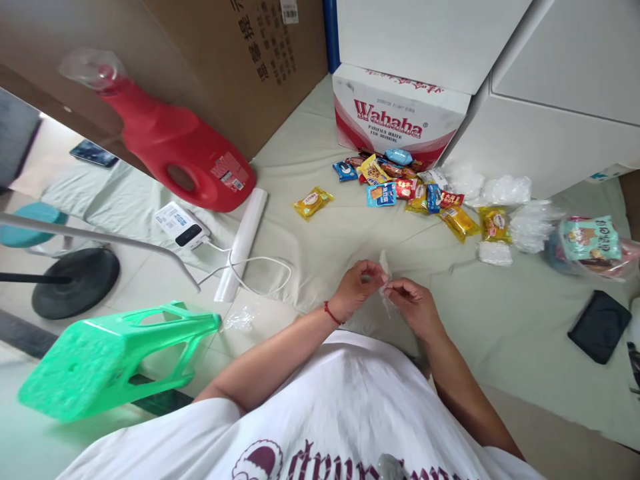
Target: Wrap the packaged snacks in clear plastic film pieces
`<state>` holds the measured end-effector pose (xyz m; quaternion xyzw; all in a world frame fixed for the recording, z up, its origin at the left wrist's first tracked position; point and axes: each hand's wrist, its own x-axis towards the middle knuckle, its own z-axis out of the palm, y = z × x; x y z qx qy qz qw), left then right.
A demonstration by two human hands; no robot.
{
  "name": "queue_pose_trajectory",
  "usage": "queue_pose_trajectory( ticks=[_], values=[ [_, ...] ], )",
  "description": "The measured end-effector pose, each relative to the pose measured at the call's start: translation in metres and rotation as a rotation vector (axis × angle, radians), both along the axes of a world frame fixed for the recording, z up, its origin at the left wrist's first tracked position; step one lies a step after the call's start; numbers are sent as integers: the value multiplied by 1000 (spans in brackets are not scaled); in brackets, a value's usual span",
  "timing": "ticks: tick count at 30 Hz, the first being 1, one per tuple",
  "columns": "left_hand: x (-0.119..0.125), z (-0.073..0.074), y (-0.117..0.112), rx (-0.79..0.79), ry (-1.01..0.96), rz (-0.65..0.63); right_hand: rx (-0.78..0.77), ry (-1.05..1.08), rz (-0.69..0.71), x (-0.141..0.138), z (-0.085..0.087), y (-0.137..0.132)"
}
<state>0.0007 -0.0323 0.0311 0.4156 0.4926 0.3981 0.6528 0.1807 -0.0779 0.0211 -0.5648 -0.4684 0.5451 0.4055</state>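
My left hand [356,288] and my right hand [413,303] meet in front of my chest, both pinching a small clear plastic bag [385,272] between fingertips. The bag stands upright between the two hands, thin and see-through. A red cord circles my left wrist. On the pale sheet [320,247] beyond the hands lies a heap of several wrapped snacks [400,187], with one yellow packet [312,201] apart to the left.
A Wahaha carton [400,117] and white boxes stand behind the snacks. Clear bags [505,193] lie right of them, beside a filled snack bag [590,243] and a black pouch [599,325]. To the left: red jug [175,143], power bank [180,225], white roll [243,241], green stool [115,353].
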Motion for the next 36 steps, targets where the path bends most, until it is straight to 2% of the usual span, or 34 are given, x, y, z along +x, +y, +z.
queue_pose_trajectory(
  ticks=[2,4,7,9,12,15,19,24,27,31,33,36],
  values=[
    [3,0,2,-2,-18,48,-1,2,4,-2,0,-1],
    [1,0,3,-59,-86,78,-18,62,-58,-1,0,-1],
    [-3,1,1,-155,-139,34,-28,129,-124,5,1,0],
    [-2,3,-1,-168,-110,8,-16,74,-80,6,4,0],
    [7,2,-1,-89,-30,25,66,-75,54,0,11,-1],
    [10,0,2,-82,-73,67,104,-106,89,-6,16,-1],
    [-3,0,4,-241,-296,88,-45,121,-89,3,15,1],
    [-30,-3,12,-323,-483,-3,-190,412,-295,26,16,2],
    [-41,-8,22,-321,-386,17,-218,465,-366,32,19,1],
    [-42,-3,22,-133,-26,217,-188,471,-380,30,19,1],
    [-34,5,12,-79,53,198,-135,485,-374,27,17,1],
    [-12,19,-9,-151,-11,63,-60,516,-381,17,15,-1]
  ],
)
